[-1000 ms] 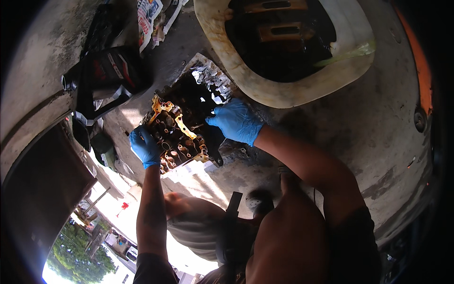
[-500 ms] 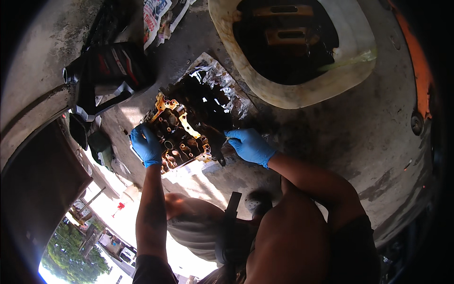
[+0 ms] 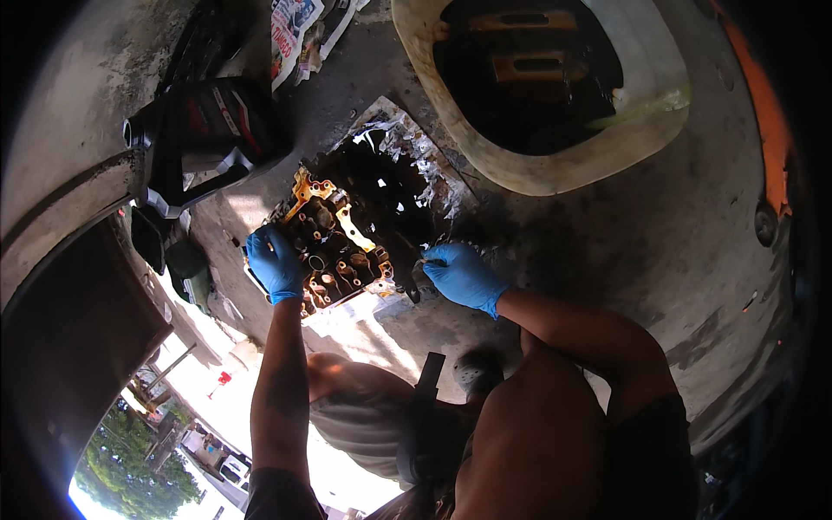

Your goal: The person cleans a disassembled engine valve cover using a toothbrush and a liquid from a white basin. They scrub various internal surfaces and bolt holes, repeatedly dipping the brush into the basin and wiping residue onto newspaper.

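An oily engine cylinder head [image 3: 354, 230], amber-stained with round bores and raised posts, lies on a blackened, shiny sheet [image 3: 444, 178] on the floor. My left hand [image 3: 276, 264], in a blue glove, has its fingers curled at the left edge of the cylinder head; their grip is partly hidden. Off the right side, my right hand [image 3: 466, 277], gloved too, pinches a thin, stick-like tool [image 3: 425, 259]. Its far end points toward the cylinder head and is lost against the dark oil. A small dark piece [image 3: 412, 292] sits by the part's lower right corner.
A large whitish plastic basin [image 3: 555, 173] with dark oily liquid and metal parts stands beyond, to the right. At the left lies a black oil jug [image 3: 221, 130]. Newspaper scraps [image 3: 297, 39] are at the top, and an orange object [image 3: 763, 113] borders the right.
The whole view has shifted slightly, with the cylinder head and both hands appearing a little further right. My right hand's pinch and my left hand's place at the part stay much the same.
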A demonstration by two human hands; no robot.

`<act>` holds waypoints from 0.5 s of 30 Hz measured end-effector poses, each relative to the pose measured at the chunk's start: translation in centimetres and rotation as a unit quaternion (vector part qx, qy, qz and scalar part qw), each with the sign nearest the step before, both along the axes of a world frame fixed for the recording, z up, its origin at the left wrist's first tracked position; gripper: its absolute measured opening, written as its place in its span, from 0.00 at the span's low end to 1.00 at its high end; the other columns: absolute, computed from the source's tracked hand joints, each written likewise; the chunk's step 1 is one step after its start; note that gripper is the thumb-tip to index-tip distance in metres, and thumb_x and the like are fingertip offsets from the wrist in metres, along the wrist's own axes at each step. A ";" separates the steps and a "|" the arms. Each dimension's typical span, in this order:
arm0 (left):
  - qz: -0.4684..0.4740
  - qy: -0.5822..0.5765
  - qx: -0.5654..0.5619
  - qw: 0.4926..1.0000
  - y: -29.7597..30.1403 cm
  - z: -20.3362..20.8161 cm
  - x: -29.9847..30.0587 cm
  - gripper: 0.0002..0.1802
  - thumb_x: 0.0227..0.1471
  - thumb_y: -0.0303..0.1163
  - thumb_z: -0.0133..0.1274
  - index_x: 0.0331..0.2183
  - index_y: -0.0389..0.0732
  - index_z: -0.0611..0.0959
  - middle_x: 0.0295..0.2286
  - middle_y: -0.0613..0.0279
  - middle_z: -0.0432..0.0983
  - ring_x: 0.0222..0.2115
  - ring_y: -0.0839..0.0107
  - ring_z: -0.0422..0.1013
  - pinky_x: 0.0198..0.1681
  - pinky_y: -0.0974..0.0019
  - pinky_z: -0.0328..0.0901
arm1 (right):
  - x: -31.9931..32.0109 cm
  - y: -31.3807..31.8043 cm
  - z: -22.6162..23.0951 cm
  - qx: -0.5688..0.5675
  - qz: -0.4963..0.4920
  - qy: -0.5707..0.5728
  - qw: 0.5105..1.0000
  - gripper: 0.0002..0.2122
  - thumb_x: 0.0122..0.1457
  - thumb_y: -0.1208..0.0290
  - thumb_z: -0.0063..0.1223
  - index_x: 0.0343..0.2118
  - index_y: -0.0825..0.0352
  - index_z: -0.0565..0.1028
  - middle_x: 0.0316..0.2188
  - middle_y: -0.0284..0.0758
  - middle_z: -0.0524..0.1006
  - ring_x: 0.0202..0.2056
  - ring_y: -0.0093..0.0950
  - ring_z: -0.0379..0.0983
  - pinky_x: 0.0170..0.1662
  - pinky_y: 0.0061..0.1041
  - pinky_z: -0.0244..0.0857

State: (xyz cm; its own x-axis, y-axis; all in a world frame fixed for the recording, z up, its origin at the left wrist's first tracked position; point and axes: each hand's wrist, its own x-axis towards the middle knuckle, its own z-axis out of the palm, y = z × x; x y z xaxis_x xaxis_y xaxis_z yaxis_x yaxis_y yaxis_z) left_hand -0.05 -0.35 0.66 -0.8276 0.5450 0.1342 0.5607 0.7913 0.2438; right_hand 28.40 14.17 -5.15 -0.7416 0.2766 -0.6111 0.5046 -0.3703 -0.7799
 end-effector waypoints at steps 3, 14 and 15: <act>0.001 -0.004 -0.008 1.000 -0.2 0.1 0.0 0.08 0.56 0.29 0.51 0.31 0.38 0.83 0.29 0.51 0.78 0.33 0.54 0.73 0.40 0.58 0.66 | -3.4 0.4 -0.1 -0.064 -0.061 0.011 0.996 0.09 0.60 0.73 0.54 0.34 0.76 0.78 0.17 0.37 0.76 0.13 0.28 0.68 0.16 0.28 0.60; -0.006 0.021 0.016 1.000 -0.5 -0.5 -0.1 0.07 0.56 0.29 0.51 0.31 0.38 0.82 0.31 0.49 0.78 0.34 0.50 0.73 0.40 0.55 0.67 | -8.5 3.8 0.4 -0.425 -0.199 0.022 0.883 0.07 0.59 0.77 0.50 0.23 0.65 0.75 0.15 0.31 0.68 0.15 0.25 0.67 0.14 0.26 0.53; -0.010 0.024 0.019 0.999 -0.5 -0.6 -0.2 0.07 0.56 0.29 0.51 0.31 0.38 0.82 0.31 0.49 0.78 0.34 0.50 0.73 0.40 0.55 0.67 | -8.9 4.5 0.4 -0.307 -0.080 0.076 0.945 0.06 0.59 0.77 0.49 0.26 0.66 0.75 0.15 0.31 0.69 0.15 0.24 0.67 0.15 0.26 0.55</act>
State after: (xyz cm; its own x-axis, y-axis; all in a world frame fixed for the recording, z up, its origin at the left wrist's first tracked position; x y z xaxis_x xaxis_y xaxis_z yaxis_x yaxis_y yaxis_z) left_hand -0.23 -0.87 0.11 -0.8084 0.5557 0.1941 0.5885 0.7701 0.2460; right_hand 19.52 18.62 -4.79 -0.8126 0.0214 -0.5824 0.3027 -0.8385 -0.4531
